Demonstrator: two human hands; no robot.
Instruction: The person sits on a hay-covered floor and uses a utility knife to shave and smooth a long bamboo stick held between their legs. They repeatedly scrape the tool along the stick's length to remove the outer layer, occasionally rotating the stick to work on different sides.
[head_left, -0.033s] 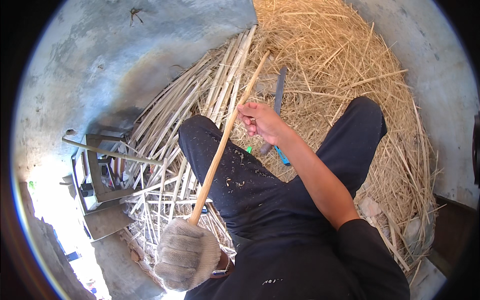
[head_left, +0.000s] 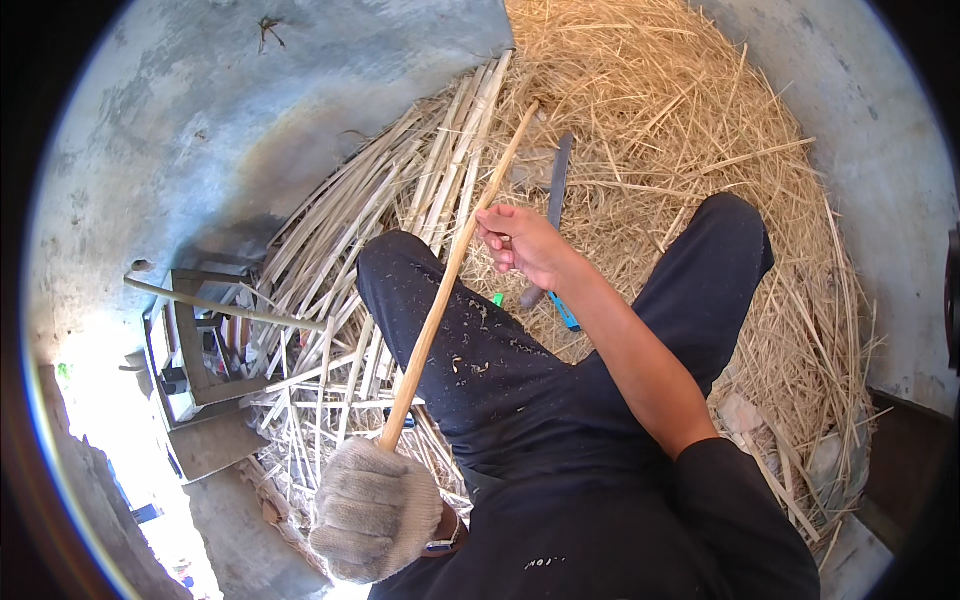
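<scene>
A long, thin wooden strip (head_left: 432,320), perhaps bamboo, slants from the lower left up across my bent left leg to the straw. Its near end disappears into my left hand (head_left: 378,510), which wears a grey knitted glove and is closed around it. Farther up, my bare right hand (head_left: 525,245) pinches the strip between thumb and fingers, the other fingers curled. Beyond and under that hand lies a long knife (head_left: 560,180) with a dark flat blade. A blue object (head_left: 565,312), partly hidden by my right forearm, rests beside its handle.
Loose straw shavings (head_left: 680,100) pile up ahead and to the right. Many split strips (head_left: 440,150) lie in a bundle at the left. A wooden frame (head_left: 190,340) stands by the bright opening. Grey walls (head_left: 250,120) enclose both sides.
</scene>
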